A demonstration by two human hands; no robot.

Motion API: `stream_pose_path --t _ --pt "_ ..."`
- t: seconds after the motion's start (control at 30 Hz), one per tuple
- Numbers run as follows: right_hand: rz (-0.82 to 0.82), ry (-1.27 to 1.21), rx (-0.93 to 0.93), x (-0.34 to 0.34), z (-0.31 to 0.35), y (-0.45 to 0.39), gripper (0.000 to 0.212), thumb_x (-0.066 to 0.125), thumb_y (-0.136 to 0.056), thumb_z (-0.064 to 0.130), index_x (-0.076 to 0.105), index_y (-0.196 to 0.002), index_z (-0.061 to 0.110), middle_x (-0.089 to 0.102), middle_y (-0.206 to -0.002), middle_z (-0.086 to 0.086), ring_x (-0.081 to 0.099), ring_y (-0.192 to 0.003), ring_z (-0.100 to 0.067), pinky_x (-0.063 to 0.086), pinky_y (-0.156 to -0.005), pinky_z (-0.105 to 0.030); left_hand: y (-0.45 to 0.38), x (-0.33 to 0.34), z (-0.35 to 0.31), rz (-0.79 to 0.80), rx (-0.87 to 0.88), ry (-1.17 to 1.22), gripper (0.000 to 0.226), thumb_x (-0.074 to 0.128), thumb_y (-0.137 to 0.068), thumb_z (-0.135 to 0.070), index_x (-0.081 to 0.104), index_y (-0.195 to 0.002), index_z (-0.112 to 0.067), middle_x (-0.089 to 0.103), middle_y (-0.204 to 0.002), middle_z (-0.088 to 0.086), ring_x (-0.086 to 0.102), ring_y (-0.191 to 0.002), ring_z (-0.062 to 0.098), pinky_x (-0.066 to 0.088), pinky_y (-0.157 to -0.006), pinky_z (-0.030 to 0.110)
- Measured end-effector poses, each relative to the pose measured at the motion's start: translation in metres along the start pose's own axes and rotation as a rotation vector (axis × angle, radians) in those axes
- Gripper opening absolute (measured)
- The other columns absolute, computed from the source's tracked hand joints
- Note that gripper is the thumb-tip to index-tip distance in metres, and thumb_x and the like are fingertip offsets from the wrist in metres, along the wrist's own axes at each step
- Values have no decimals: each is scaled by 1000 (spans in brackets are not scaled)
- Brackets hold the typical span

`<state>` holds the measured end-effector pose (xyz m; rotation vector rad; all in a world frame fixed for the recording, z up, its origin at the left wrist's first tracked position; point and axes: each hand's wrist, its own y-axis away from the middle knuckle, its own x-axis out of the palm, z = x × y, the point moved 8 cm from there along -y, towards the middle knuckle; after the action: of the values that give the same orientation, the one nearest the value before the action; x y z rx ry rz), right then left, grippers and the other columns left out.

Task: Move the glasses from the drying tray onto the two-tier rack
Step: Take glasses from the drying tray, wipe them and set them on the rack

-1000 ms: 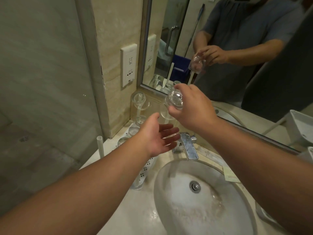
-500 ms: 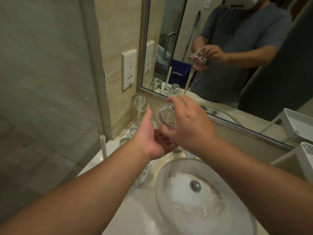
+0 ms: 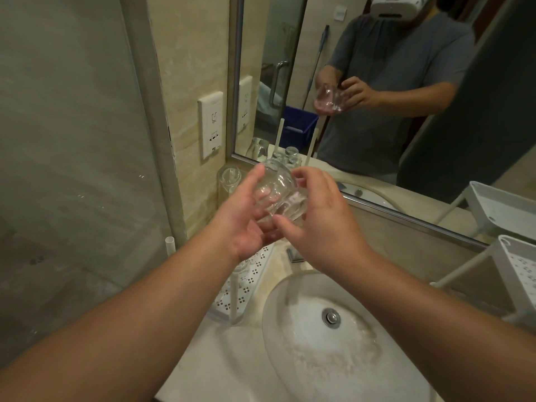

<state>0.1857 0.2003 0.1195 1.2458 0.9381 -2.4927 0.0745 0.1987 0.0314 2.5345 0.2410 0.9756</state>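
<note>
A pale stone bathroom counter (image 3: 226, 364) holds an oval sink (image 3: 333, 343), with a wall mirror (image 3: 377, 82) behind and a glass shower wall (image 3: 72, 140) at left. A white perforated drying tray (image 3: 246, 288) sits left of the sink, another glass (image 3: 229, 181) upturned at its far end. White rack trays (image 3: 519, 268) stand at the right edge. Above the counter, the left hand (image 3: 240, 221) and right hand (image 3: 322, 221) both curl their fingers around one clear glass (image 3: 275, 192), held tilted.
</note>
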Motion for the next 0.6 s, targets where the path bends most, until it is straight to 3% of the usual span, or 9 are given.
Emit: stream_pose_path --t 0.07,0.13,0.23,0.33,0.43,0.5,0.6 --pt "-10 -75 65 -1 -7 0 71 78 -76 38 35 -132 35 44 -119 15 49 -102 0 38 -78 -11 1 2 -5 1 62 -87 65 77 -69 -59 65 -119 -18 76 -103 8 75 -76 27 57 -59 35" --pt "-12 -165 144 1 -16 0 75 79 -76 39 32 -135 38 46 -118 15 54 -98 -2 43 -72 -12 3 5 -10 -4 126 -156 53 79 -72 -53 67 -113 -20 76 -102 6 75 -82 28 59 -62 37" --pt "-7 -210 216 6 -28 2 80 79 -75 42 29 -137 40 48 -119 15 54 -99 -4 42 -71 -13 7 8 -16 -53 240 -261 35 80 -78 -42 71 -106 -23 72 -106 0 74 -72 18 58 -60 34" --pt "-16 -233 250 9 -37 6 82 79 -74 43 29 -138 39 49 -120 13 54 -101 -5 40 -71 -13 9 14 -17 -54 328 -370 48 83 -77 -36 66 -121 -23 71 -114 -1 72 -90 21 56 -58 31" --pt "-16 -264 273 11 -45 12 84 80 -72 42 29 -139 39 51 -124 11 57 -102 -7 48 -75 -20 13 16 -16 -64 437 -460 60 86 -73 -32 63 -127 -27 71 -110 1 70 -100 19 60 -72 36" --pt "-6 -275 294 12 -51 16 88 82 -71 41 28 -140 38 51 -126 10 58 -105 -8 51 -81 -25 15 20 -15 -70 516 -558 69 87 -65 -35 61 -128 -30 67 -114 -1 68 -102 14 58 -70 29" --pt "-8 -289 312 11 -60 26 89 83 -69 39 28 -139 40 51 -126 12 56 -108 -6 46 -79 -18 14 25 -8 -62 568 -629 75 86 -55 -41 60 -125 -33 64 -113 -7 69 -94 7 54 -66 21"
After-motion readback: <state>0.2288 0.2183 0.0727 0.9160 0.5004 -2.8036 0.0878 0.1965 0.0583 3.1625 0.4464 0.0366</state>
